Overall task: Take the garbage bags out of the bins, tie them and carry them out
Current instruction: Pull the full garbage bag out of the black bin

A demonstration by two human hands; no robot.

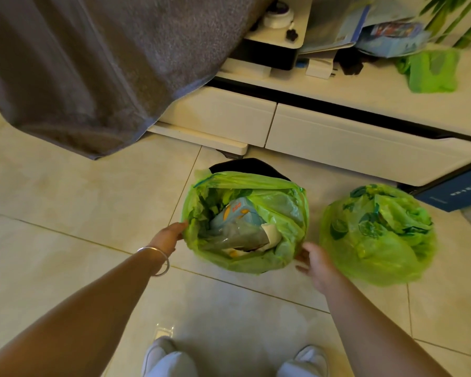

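head view: my left hand (172, 235) and right hand (314, 258), fingers loosely spread, touch the bin bag (245, 221); two bags, second bag (375, 232) right of it.

Translucent lime-green plastic bin liner (245, 221) | second green plastic bag, dark-green print (375, 235) | black bin rim (245, 165) | grey blanket (93, 63) | cream floor tiles (65, 200) | silver bangle (158, 259)

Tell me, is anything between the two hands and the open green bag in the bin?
Nothing visible. The left hand touches the open green garbage bag at its left rim; the right hand is at its right rim.
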